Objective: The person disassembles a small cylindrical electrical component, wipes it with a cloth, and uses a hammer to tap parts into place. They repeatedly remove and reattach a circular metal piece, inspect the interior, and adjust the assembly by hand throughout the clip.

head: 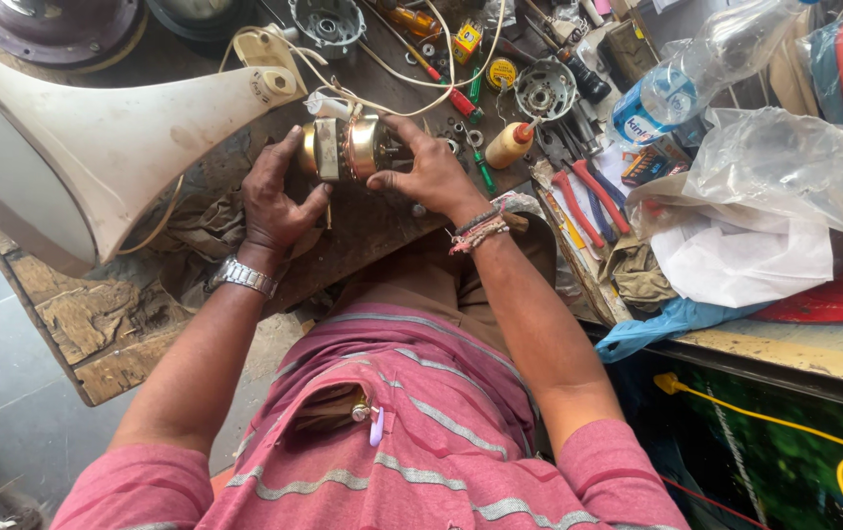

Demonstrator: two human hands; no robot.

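— What takes up most of the worn wooden worktop (pixel 117 324)?

— A cream plastic fan stand (pixel 98 147), wide at the worktop's left edge and tapering to a narrow neck toward the middle. Its surface is smooth but smudged. The wood under it is cracked, dark and flaking at the near corner.

— And on the right edge?

— A heap of crinkled clear plastic bags (pixel 785 167) over white paper, with a clear plastic water bottle (pixel 677 88) lying tilted just behind them.

— Where is the motor?

— The fan motor (pixel 351 147) sits near the middle of the worktop, right at the stand's narrow end. It is a squat metal cylinder, brass-coloured and shiny, with a band of copper windings showing round its middle. White wires (pixel 382 98) loop from it toward the far edge.

— What are the hands doing?

— The left hand (pixel 274 196) is curled round the motor's left end, thumb and fingers pressed to the casing; a steel watch (pixel 242 276) sits on that wrist. The right hand (pixel 431 172) grips the right end from above, fingers spread over the housing, with beaded bracelets (pixel 478 232) on the wrist.

— Smaller things?

— Red-handled pliers (pixel 588 201) lie at the right edge. A small yellow oil bottle (pixel 510 144) with a red nozzle lies beside the right hand, near a green-handled screwdriver (pixel 482 172).
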